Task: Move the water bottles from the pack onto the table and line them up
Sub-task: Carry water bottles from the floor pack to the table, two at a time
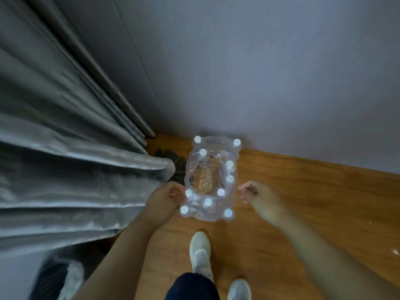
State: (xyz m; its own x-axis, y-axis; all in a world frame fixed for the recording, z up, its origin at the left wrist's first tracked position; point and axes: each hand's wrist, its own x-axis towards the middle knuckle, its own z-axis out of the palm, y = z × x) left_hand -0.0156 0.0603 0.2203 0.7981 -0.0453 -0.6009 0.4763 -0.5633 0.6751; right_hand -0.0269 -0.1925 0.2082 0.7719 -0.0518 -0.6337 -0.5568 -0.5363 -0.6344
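The clear plastic shrink-wrapped pack of water bottles (211,178) stands on the wooden floor (303,202), its far end against the grey wall (259,72). Its wrap is torn open along the middle, and floor shows through the gap, so some bottles seem already gone; no bench is in view, so I cannot tell how many are lined up. Eleven white caps show around the pack's edges, so by my count eleven bottles remain to move.

The left hand (166,202) is at the pack's near-left corner, fingers curled; it seems to touch the wrap, but whether it grips is unclear. The right hand (257,198) hovers just beside the pack's right side, fingers loosely curled, holding nothing. Grey curtains (65,148) hang left of the pack; two white shoes (200,252) stand nearer than the pack.
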